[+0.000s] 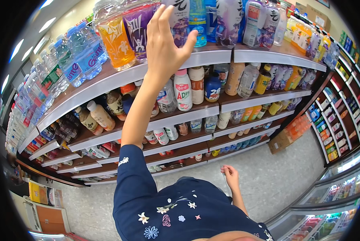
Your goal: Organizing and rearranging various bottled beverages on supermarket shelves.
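My left hand (164, 45) is raised at the top shelf (204, 57), thumb spread from the extended fingers, nothing seen in its grasp. It partly hides a purple drink bottle (136, 33); whether it touches that bottle I cannot tell. An orange drink bottle (115, 39) stands just left of it. On its right are a bottle with a purple grape label (180, 24) and a blue bottle (198, 24). Below the wrist, a white bottle with a pink cap (183, 90) stands on the second shelf. My right hand (230, 177) hangs low over the floor, fingers loosely bent, holding nothing visible.
Clear water bottles (80, 54) line the top shelf at left. Cartons and orange packs (288, 135) sit on the floor beyond the shelf's right end. Another stocked shelf unit (333, 120) and glass-fronted coolers (327, 208) stand at right. Boxes (44, 194) lie at lower left.
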Motion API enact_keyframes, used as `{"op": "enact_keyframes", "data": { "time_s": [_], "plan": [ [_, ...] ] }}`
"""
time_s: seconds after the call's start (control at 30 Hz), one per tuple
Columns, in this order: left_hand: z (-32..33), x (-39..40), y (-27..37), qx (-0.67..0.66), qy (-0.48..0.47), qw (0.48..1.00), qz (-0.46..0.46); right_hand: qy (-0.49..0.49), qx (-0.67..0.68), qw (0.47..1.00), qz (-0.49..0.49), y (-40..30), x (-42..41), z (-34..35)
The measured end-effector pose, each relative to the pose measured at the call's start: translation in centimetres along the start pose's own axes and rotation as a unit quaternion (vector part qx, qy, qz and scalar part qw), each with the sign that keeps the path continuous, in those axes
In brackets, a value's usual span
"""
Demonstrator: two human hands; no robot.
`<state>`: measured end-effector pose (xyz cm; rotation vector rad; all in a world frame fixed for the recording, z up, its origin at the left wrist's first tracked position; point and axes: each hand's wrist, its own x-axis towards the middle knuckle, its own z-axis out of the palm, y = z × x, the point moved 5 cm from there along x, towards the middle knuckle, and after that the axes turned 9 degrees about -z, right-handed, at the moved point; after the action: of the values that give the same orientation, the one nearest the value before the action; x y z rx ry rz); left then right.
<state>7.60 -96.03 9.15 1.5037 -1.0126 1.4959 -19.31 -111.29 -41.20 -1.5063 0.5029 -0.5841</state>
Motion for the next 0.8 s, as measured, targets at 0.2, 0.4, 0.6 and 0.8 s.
{"op": "enact_keyframes", "data": {
  "time_s": [0.2,0.4,0.6,0.8],
  "plan": [
    [3.1,0.0,-1.5,0.081,0.014,0.989,-0.124,-0.069,-0.04,0.996,-0.031,-3.9,1.4,-0.6],
    [3.9,0.5,-1.9,0.173,-0.003,0.961,-0.217,-0.122,-0.065,0.99,-0.025,-3.4,2.1,-6.2],
    [3.8,0.6,-3.0,0.163,-0.055,0.924,-0.341,-0.108,-0.053,0.992,-0.028,-2.7,4.7,-10.7],
    [3.8,0.2,-1.1,0.199,-0.005,0.952,-0.235,-0.151,-0.051,0.986,-0.041,-3.1,6.4,-11.3]
  ]
}}
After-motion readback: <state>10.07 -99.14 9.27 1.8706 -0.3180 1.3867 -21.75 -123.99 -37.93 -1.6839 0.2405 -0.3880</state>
